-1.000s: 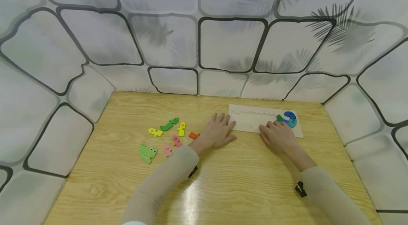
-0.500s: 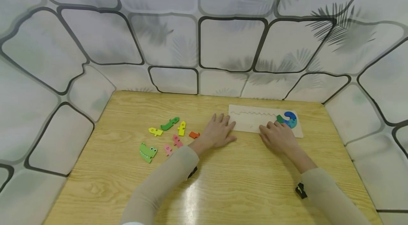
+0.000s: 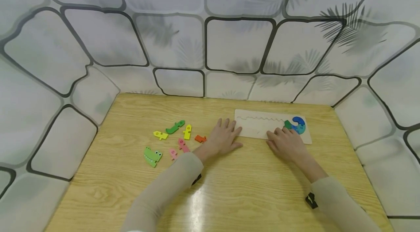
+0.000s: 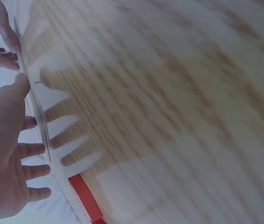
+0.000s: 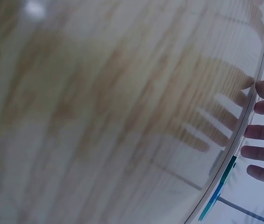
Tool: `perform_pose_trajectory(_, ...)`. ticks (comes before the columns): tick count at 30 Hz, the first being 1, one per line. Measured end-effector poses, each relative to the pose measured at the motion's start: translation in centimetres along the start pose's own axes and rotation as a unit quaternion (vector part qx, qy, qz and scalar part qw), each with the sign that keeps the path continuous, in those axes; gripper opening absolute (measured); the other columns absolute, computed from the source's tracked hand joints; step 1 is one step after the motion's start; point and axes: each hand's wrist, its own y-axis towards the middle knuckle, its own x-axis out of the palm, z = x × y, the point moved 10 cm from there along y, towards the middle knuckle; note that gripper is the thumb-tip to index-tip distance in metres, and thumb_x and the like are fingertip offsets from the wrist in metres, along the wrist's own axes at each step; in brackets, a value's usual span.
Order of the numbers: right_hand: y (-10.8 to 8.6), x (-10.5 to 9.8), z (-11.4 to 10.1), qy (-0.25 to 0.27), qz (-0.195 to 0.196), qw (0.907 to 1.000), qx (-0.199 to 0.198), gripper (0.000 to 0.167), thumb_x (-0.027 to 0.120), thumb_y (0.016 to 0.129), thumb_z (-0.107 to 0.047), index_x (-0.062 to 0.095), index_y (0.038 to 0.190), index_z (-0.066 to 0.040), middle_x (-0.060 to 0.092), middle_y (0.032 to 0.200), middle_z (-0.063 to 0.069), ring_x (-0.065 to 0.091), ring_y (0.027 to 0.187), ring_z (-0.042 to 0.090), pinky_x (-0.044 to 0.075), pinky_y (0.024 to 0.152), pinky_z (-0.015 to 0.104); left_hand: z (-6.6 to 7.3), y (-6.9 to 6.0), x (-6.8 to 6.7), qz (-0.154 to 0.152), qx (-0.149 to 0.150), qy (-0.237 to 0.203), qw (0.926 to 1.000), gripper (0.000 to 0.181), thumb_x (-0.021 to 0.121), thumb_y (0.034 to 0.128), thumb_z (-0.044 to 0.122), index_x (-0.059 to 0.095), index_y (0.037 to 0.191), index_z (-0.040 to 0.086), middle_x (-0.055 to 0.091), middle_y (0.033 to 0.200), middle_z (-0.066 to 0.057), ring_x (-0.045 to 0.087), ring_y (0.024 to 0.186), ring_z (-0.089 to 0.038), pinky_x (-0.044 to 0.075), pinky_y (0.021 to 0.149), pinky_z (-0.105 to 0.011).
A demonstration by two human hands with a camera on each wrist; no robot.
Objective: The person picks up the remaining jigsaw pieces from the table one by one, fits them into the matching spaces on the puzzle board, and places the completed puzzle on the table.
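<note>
A pale wooden puzzle board [image 3: 251,130] lies toward the right rear of the table, with a wavy cut-out line along it. At its right end sit blue puzzle pieces [image 3: 299,119] and a dark green puzzle piece [image 3: 287,124]. My left hand [image 3: 224,138] is palm down with spread fingers, their tips on the board's left end. Along the near edge, my right hand [image 3: 286,143] rests at the board; in the right wrist view its fingers [image 5: 260,153] reach straight over the board and the thumb meets the edge. That hand hides part of the board.
Loose puzzle pieces lie left of my left hand: a light green crocodile head [image 3: 152,157], a green piece [image 3: 175,127], yellow pieces [image 3: 187,132], pink pieces [image 3: 183,145] and an orange piece [image 3: 200,138]. A stone-patterned wall [image 3: 226,82] encloses the table's back and sides.
The board has shifted slightly toward me, both hands moving with it. The loose pieces keep their places.
</note>
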Motion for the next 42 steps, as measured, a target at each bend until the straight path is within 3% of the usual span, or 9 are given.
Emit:
perform_pose_trajectory(8,-0.6,-0.1,-0.3,0.003,-0.006,1.0,0.005,0.023,0.068,0.101,-0.036,0.066,0.113,-0.016,0.072,0.099,0.01,0.068,0.087,0.032,0.059,0.076,0.049,0.2,-0.6,-0.2,0.001,0.001,0.005,1.0,0.074,0.03,0.107,0.07,0.031,0.167,0.026,0.034,0.173,-0.009,0.031,0.162,-0.035,0.025,0.133,-0.056)
perform_pose_trajectory(18,-1.2,-0.4,-1.2,0.012,-0.004,0.9999,-0.006,0.025,0.07,0.101,-0.036,0.067,0.116,-0.016,0.072,0.099,0.01,0.068,0.087,0.032,0.059,0.074,0.048,0.3,-1.4,-0.1,0.005,-0.001,-0.015,0.9999,0.073,0.032,0.1067,0.069,0.034,0.166,0.027,0.036,0.172,-0.009,0.033,0.161,-0.036,0.026,0.132,-0.057)
perform_pose_trajectory(31,-1.6,-0.6,-2.4,0.014,-0.009,0.9997,-0.016,0.027,0.069,0.101,-0.037,0.066,0.116,-0.015,0.072,0.1,0.01,0.069,0.089,0.033,0.059,0.073,0.047,0.6,-2.8,0.1,0.018,0.007,-0.009,0.9998,0.073,0.032,0.1064,0.07,0.037,0.165,0.026,0.04,0.169,-0.011,0.035,0.159,-0.036,0.028,0.131,-0.057)
perform_pose_trajectory(42,-2.1,-1.2,-3.5,0.01,0.021,0.9992,-0.033,0.028,0.073,0.098,-0.035,0.068,0.116,-0.015,0.073,0.098,0.01,0.07,0.088,0.033,0.06,0.073,0.047,0.8,-4.1,0.0,0.011,0.008,-0.024,0.9996,0.071,0.034,0.1073,0.067,0.037,0.165,0.025,0.039,0.17,-0.011,0.033,0.16,-0.036,0.027,0.131,-0.058)
